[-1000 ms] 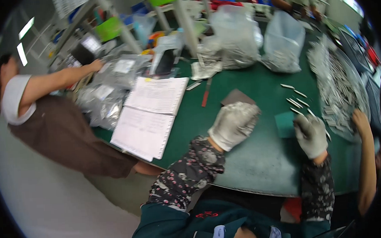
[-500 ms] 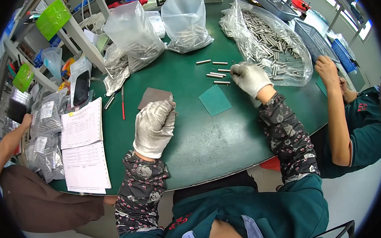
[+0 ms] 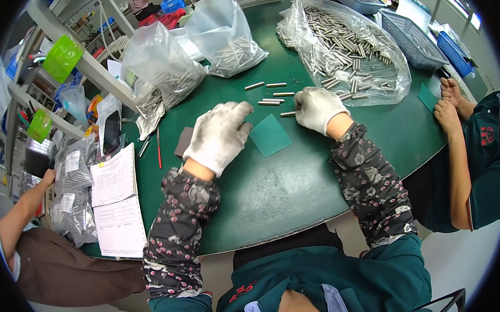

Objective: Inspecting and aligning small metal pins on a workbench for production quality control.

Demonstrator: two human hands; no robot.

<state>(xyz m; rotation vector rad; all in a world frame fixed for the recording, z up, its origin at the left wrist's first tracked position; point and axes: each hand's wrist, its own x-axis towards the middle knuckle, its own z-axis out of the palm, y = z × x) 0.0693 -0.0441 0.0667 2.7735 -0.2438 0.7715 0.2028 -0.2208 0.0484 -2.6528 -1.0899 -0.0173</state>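
Both my hands wear whitish work gloves under flowered sleeve covers. My left hand (image 3: 218,135) is over the table, its fingers loosely bent and apart, with nothing visible in them. It partly covers a dark brown square sheet (image 3: 183,141); beside its fingers lies a green square sheet (image 3: 271,135). My right hand (image 3: 319,111) is closed at the right end of a short steel pin (image 3: 287,114), whose left end sticks out from the glove. The fingertips' grip is partly hidden. Several similar loose pins (image 3: 283,94) lie just beyond, left of that hand.
A large open plastic bag (image 3: 343,49) of pins spreads at the far right. Two upright bags (image 3: 221,39) of pins stand at the back. Left are papers (image 3: 117,211), a red stick (image 3: 159,146) and a phone (image 3: 111,132). A co-worker's hands (image 3: 449,103) are at the right edge.
My left hand has moved right and away from me, off most of the brown sheet, and its fingers have opened. My right hand's fingers have come down to the nearest pin. The view has shifted slightly.
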